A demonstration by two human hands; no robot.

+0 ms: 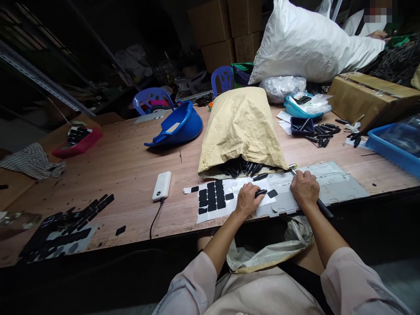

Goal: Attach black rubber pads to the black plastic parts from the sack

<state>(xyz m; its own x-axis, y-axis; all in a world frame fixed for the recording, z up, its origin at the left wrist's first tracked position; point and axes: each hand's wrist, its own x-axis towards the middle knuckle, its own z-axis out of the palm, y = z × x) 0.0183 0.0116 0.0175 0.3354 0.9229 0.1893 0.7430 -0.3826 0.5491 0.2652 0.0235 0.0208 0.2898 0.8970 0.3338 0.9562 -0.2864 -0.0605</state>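
Observation:
My left hand [247, 199] is closed around a small black tube-shaped piece [260, 193], which pokes out past the fingertips over a white sheet. My right hand [305, 188] grips a black-handled tool [324, 209] with a metal tip; its exact kind is unclear. Rows of black rounded-square pads [211, 197] cover part of the white sheet [241, 212], and one loose pad [272, 193] lies between my hands. Under my right hand is a grey taped board [341, 183]. Just beyond, many black pieces [244, 167] show in the mouth of a yellow woven sack [243, 122].
Left of the sheet lies a white power bank [162, 186] with a cable. A blue basin [183, 122], a red tray [78, 142], a cardboard box [374, 98] and a blue tray [393, 148] stand around. An open sack [272, 253] hangs at my lap. A person's hand shows far right.

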